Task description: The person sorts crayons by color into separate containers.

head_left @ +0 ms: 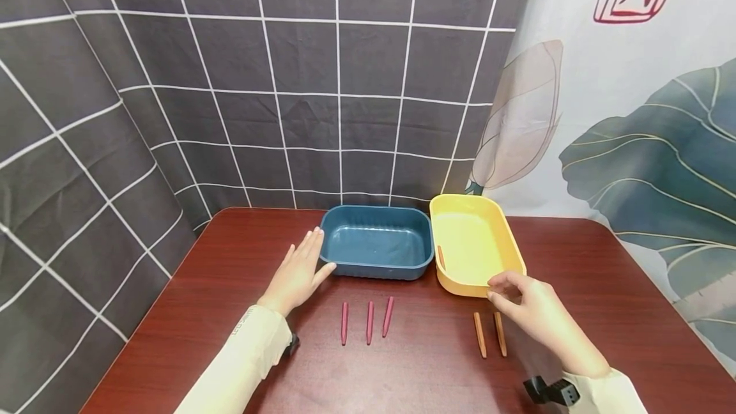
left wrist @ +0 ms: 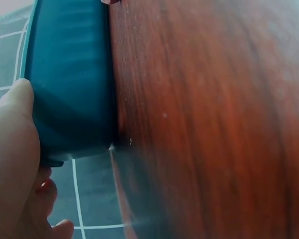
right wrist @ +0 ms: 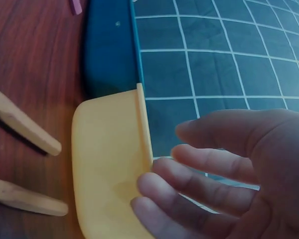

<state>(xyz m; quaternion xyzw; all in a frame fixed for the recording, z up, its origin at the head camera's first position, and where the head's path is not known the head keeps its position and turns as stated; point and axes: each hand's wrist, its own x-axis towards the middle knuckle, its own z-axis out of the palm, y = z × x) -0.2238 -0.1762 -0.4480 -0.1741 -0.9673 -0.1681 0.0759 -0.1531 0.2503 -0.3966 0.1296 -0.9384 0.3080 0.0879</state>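
My left hand (head_left: 293,280) rests at the left end of a dark blue plastic bin (head_left: 376,271), fingers extended along its edge and thumb at the front corner. In the left wrist view, the thumb (left wrist: 21,99) touches the bin's rim. By the front right corner of a yellow bin (head_left: 467,225), my right hand (head_left: 537,315) holds nothing, its fingers loosely bent. One orange crayon-like stick (head_left: 441,257) leans inside the yellow bin. Two more orange sticks (head_left: 480,335) lie in front of it. Three pink crayon-like sticks (head_left: 370,323) lie before the blue bin.
Both bins stand side by side near the back of a reddish-brown table (head_left: 397,382). Behind it hangs a dark grey cloth with a white grid (head_left: 305,114). A pale leaf-patterned cloth (head_left: 581,101) hangs at the right.
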